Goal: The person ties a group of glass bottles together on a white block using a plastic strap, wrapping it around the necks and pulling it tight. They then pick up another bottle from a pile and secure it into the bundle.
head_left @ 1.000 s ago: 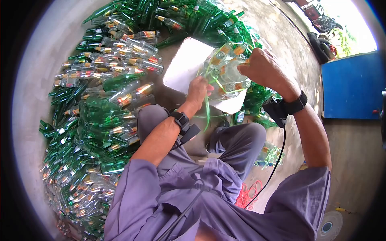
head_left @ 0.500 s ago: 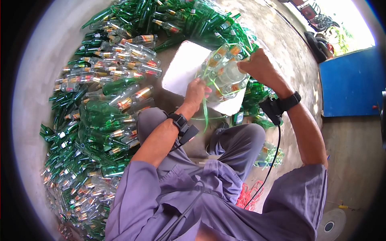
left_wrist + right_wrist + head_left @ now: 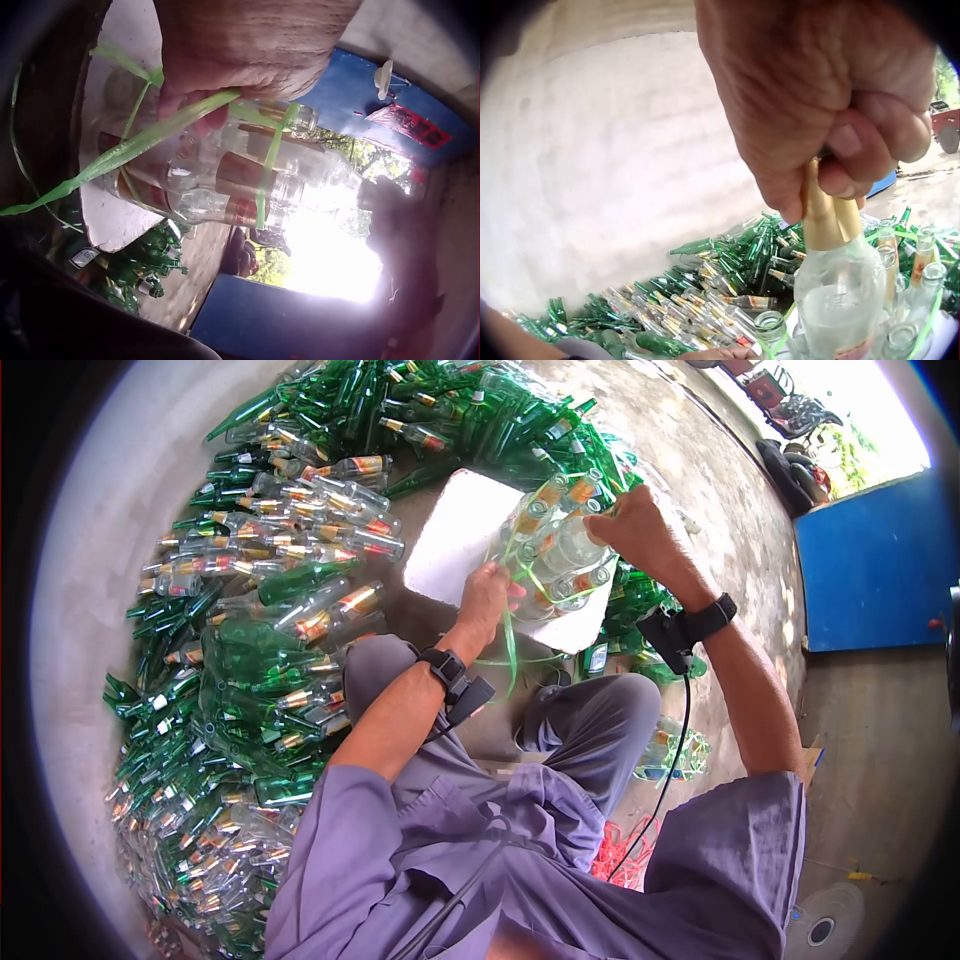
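In the head view, clear glass bottles (image 3: pixel 538 548) stand bundled on a white block (image 3: pixel 435 540), with green strapping (image 3: pixel 512 650) around them. My left hand (image 3: pixel 485 600) is at the bundle's near left side; in the left wrist view its fingers pinch the green strap (image 3: pixel 142 150), whose loose end hangs down. At the far right of the bundle is my right hand (image 3: pixel 645 540). The right wrist view shows that hand (image 3: pixel 817 97) gripping the gold-foiled neck of a clear bottle (image 3: pixel 840 300), upright among the others. The bottle's mouth is hidden by the fingers.
Piles of green bottles (image 3: pixel 250 660) and clear bottles (image 3: pixel 350 530) lie left of and behind the block. Another strapped bundle (image 3: pixel 672 750) and red string (image 3: pixel 622 852) are on the floor near the right knee. A blue panel (image 3: pixel 870 570) stands at right.
My right hand has moved slightly left, still at the bottle neck. The left hand has stayed nearly in place at the strap, and the view has shifted a little.
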Demonstrator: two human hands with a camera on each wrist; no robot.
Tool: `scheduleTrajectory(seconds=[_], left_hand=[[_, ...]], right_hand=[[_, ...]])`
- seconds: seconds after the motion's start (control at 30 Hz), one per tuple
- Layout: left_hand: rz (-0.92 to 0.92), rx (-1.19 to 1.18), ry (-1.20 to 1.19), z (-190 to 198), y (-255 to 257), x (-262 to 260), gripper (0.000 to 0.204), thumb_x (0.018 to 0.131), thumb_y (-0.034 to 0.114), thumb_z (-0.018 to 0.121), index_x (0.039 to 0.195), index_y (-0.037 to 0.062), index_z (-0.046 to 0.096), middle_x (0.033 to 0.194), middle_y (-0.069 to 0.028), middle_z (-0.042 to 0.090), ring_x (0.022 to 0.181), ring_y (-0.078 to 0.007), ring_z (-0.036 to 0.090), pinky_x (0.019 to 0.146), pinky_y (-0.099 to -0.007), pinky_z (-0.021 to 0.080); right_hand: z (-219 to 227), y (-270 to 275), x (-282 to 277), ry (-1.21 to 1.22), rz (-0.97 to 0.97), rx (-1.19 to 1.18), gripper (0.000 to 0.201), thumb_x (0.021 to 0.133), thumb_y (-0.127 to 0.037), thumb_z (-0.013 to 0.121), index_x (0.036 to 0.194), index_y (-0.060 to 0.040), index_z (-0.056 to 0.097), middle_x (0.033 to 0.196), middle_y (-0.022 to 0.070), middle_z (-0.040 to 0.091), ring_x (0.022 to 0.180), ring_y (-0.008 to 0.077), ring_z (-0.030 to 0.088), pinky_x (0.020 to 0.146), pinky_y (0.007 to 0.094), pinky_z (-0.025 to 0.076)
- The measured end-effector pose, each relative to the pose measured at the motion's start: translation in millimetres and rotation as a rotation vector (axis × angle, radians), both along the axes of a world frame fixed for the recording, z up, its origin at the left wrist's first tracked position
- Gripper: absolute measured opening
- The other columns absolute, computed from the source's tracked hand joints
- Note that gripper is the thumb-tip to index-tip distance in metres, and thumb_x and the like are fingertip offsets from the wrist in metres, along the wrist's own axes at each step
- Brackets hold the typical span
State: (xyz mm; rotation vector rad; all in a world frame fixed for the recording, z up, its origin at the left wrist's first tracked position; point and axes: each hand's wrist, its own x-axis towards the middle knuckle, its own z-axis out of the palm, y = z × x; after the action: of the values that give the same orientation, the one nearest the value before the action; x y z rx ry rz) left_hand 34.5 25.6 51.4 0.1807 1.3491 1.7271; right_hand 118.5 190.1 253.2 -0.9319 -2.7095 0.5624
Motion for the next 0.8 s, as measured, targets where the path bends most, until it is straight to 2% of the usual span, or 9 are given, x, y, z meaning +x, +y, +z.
scheduleTrajectory(seconds=[0.07, 0.2, 0.27, 0.4, 0.5, 0.57, 0.6, 0.73, 0.8], left_hand=[[-0.008, 0.004, 0.005, 1.7, 0.0, 0.1, 0.016, 0.098, 0.020, 0.052, 0.098, 0.0052, 0.057, 0.085, -0.0072, 0.063, 0.083, -0.0205, 0.067, 0.078, -0.0395, 0.054], [-0.018, 0.017, 0.010, 0.2, 0.9, -0.5, 0.017, 0.099, 0.020, 0.050, 0.102, 0.0051, 0.058, 0.085, -0.0069, 0.064, 0.083, -0.0198, 0.067, 0.077, -0.0389, 0.054], [-0.029, 0.012, 0.014, -1.3, 0.3, 0.3, 0.017, 0.099, 0.019, 0.049, 0.102, 0.0050, 0.058, 0.085, -0.0070, 0.064, 0.084, -0.0196, 0.068, 0.077, -0.0388, 0.054], [-0.036, -0.012, 0.014, 0.0, 0.8, -0.5, 0.017, 0.099, 0.020, 0.049, 0.103, 0.0052, 0.057, 0.086, -0.0068, 0.064, 0.084, -0.0193, 0.068, 0.077, -0.0385, 0.054], [-0.020, -0.011, -0.009, 0.2, 1.5, -0.4, 0.017, 0.099, 0.020, 0.049, 0.103, 0.0057, 0.057, 0.085, -0.0064, 0.064, 0.084, -0.0191, 0.068, 0.077, -0.0382, 0.055], [-0.012, -0.010, -0.032, -1.5, 0.2, 0.2, 0.016, 0.099, 0.021, 0.050, 0.103, 0.0060, 0.057, 0.084, -0.0061, 0.064, 0.084, -0.0190, 0.068, 0.076, -0.0381, 0.055], [-0.024, -0.004, -0.016, -0.9, -1.4, 0.8, 0.016, 0.099, 0.021, 0.050, 0.103, 0.0062, 0.057, 0.084, -0.0060, 0.064, 0.084, -0.0191, 0.068, 0.076, -0.0382, 0.055], [-0.027, 0.001, -0.014, 0.8, -0.3, -0.4, 0.017, 0.099, 0.022, 0.050, 0.103, 0.0063, 0.057, 0.084, -0.0059, 0.065, 0.084, -0.0192, 0.068, 0.076, -0.0383, 0.055], [-0.021, 0.004, -0.012, 0.3, -1.1, -0.5, 0.017, 0.099, 0.022, 0.050, 0.103, 0.0064, 0.057, 0.084, -0.0059, 0.065, 0.084, -0.0192, 0.068, 0.077, -0.0384, 0.055]], right_hand=[[0.4, 3.3, 4.2, -0.040, 0.033, -0.005, 0.040, 0.075, -0.029, 0.074, 0.072, 0.0104, 0.064, 0.062, 0.0249, 0.060, 0.058, 0.0331, 0.062, 0.059, 0.0457, 0.051], [4.1, 3.7, 7.7, -0.092, 0.115, 0.039, 0.040, 0.075, -0.029, 0.074, 0.072, 0.0099, 0.064, 0.063, 0.0246, 0.060, 0.057, 0.0329, 0.061, 0.059, 0.0456, 0.051], [-4.2, 2.6, 5.9, 0.005, 0.146, 0.083, 0.040, 0.075, -0.029, 0.075, 0.070, 0.0094, 0.064, 0.062, 0.0249, 0.060, 0.057, 0.0331, 0.063, 0.059, 0.0455, 0.051], [-4.9, -2.5, -1.0, -0.034, 0.059, -0.003, 0.037, 0.075, -0.027, 0.074, 0.069, 0.0086, 0.064, 0.064, 0.0256, 0.061, 0.060, 0.0363, 0.065, 0.061, 0.0454, 0.052], [-12.6, -4.4, -4.5, 0.027, 0.162, 0.072, 0.035, 0.075, -0.025, 0.073, 0.069, 0.0083, 0.064, 0.066, 0.0259, 0.061, 0.064, 0.0394, 0.065, 0.063, 0.0456, 0.053], [-10.8, -5.5, -5.3, -0.145, 0.155, 0.031, 0.050, 0.080, -0.033, 0.078, 0.092, 0.0094, 0.055, 0.077, 0.0170, 0.060, 0.070, 0.0221, 0.059, 0.061, 0.0399, 0.049], [-9.3, -5.0, -7.0, -0.145, 0.160, 0.000, 0.047, 0.080, -0.032, 0.078, 0.088, 0.0103, 0.058, 0.071, 0.0161, 0.059, 0.064, 0.0226, 0.057, 0.056, 0.0399, 0.047], [-0.1, -8.2, -6.9, -0.179, 0.181, 0.001, 0.046, 0.078, -0.030, 0.078, 0.083, 0.0109, 0.059, 0.071, 0.0165, 0.059, 0.064, 0.0223, 0.058, 0.056, 0.0395, 0.047], [1.4, -10.6, -5.7, -0.106, 0.027, -0.026, 0.039, 0.074, -0.028, 0.074, 0.072, 0.0096, 0.065, 0.069, 0.0282, 0.063, 0.066, 0.0390, 0.067, 0.065, 0.0452, 0.053]])
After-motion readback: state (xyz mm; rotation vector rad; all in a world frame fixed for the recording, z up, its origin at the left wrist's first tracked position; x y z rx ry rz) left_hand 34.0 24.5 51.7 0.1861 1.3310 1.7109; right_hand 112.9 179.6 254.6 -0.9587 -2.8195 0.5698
